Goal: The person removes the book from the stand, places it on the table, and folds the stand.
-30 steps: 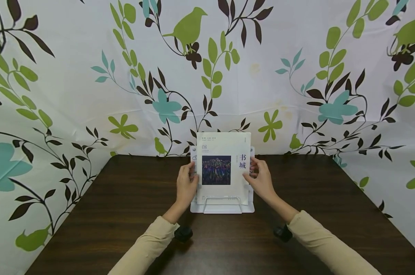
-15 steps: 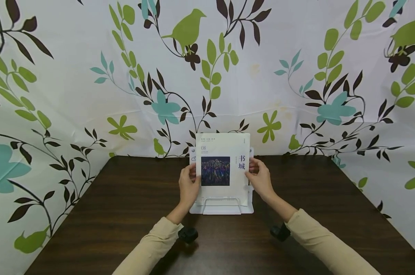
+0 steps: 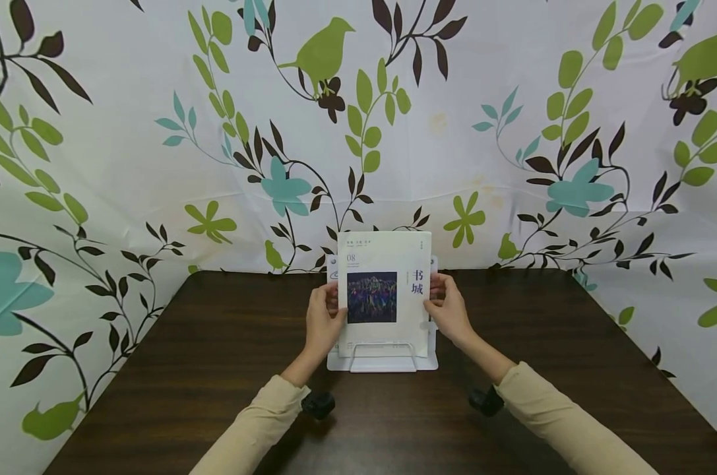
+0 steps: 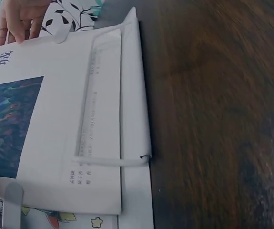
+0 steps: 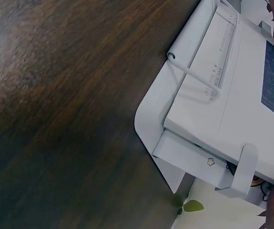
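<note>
A pale book [image 3: 413, 333] with a dark picture on its cover leans upright on a white book stand [image 3: 384, 365]. Its lower part sits behind the stand's wire bar [image 5: 201, 78]. My left hand [image 3: 322, 321] holds the left edge, thumb on the cover and fingers behind. On the opposite edge, my right hand [image 3: 450, 310] pinches the book in the same way. White clips of the stand, one in the left wrist view [image 4: 13, 205] and one in the right [image 5: 245, 167], lap over the cover's side edges.
The stand rests on a dark wooden table [image 3: 245, 330]. Behind the table hangs a white cloth [image 3: 429, 152] printed with leaves and birds. Black wrist cameras sit under both sleeves [image 3: 248, 422]. A printed panel with a small star [image 5: 210, 162] shows behind the book.
My right thumb has slid slightly outward to the cover's right edge. The left hand shifts only a little. Book and stand keep their place; the head view tilts slightly.
</note>
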`<state>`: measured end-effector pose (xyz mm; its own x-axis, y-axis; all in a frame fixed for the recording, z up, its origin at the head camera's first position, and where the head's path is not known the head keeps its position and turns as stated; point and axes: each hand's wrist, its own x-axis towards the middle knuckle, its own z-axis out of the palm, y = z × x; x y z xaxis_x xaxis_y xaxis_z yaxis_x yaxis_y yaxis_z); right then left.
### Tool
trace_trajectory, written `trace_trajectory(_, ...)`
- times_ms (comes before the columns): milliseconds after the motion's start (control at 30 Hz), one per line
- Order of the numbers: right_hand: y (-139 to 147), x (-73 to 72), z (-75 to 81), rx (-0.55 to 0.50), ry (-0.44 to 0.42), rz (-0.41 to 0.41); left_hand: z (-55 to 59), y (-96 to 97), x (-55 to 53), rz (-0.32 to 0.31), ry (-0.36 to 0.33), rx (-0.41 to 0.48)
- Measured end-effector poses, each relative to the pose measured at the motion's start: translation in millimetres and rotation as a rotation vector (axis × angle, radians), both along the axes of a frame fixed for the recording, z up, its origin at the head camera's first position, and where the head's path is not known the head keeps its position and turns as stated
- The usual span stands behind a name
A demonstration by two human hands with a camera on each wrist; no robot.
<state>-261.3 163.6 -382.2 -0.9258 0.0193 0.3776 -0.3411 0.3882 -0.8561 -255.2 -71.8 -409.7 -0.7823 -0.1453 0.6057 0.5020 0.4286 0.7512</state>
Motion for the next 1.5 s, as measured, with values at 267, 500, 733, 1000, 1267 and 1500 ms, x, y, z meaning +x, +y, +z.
trace_trajectory(267,3.6,-1.2,-6.7,0.052,0.071,0.033,-4.4,-2.2,-1.5,0.0,0.028,-0.09)
trace_trajectory(500,6.8,-3.8,-9.9,0.191,0.218,0.072,-7.5,-6.9,-3.3,-0.068,0.017,-0.072)
trace_trajectory(733,10.4,-4.5,-14.8,0.288,0.302,0.11,-9.5,-11.7,-4.6,-0.129,0.047,-0.059)
trace_trajectory(1000,10.9,-2.9,-17.4,0.294,0.302,0.102,-11.6,-12.2,-5.1,-0.13,0.073,-0.075)
trace_trajectory(1267,9.3,-3.7,-18.3,0.271,0.312,0.119,-11.3,-11.7,-2.7,-0.127,0.08,-0.074)
trace_trajectory(1500,9.8,-4.2,-18.7,0.282,0.321,0.117,-12.0,-10.8,-1.8,-0.107,0.101,-0.08)
